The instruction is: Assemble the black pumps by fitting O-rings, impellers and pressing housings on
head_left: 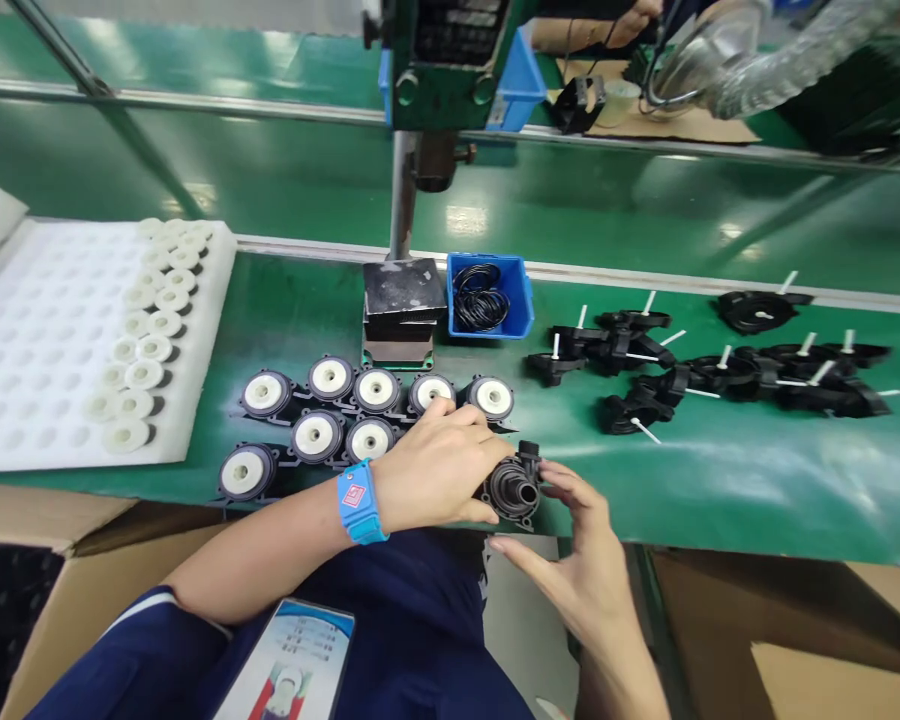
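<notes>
A black pump housing (515, 490) with a round stepped spout and a side port sits at the table's front edge. My left hand (439, 465), wearing a blue wristband, has its thumb and index finger about the left side of this housing. Its other fingers reach over the nearby round black units. My right hand (581, 550) is open on the other side, fingers spread, with its fingertips at the side port and its thumb lower and apart. Several black units with white discs (317, 436) stand in rough rows left of and behind my left hand.
A white foam tray (214, 330) holds several whitish round parts at left. A blue bin (526, 305) of black rings stands beside a press base (403, 290). Black parts with white sticks (726, 372) lie at right. A person's hand (634, 22) shows beyond the rail.
</notes>
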`<action>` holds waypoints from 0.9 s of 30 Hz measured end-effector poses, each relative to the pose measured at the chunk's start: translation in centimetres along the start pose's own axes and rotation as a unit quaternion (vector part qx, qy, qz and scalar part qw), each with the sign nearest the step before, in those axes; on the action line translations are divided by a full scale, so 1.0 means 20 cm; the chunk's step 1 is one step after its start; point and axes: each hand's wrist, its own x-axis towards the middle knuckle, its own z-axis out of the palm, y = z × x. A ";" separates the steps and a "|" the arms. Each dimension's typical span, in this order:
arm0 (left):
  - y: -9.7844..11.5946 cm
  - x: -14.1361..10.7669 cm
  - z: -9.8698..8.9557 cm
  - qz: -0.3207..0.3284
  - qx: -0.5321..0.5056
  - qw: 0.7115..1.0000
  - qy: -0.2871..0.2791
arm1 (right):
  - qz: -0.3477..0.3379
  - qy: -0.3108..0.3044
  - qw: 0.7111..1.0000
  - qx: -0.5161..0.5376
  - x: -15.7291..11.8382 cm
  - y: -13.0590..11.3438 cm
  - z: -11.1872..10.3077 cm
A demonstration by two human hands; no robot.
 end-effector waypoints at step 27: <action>0.10 -0.07 -0.29 0.097 -0.137 0.984 0.066 | -0.068 0.112 0.978 0.165 0.13 -0.19 -0.06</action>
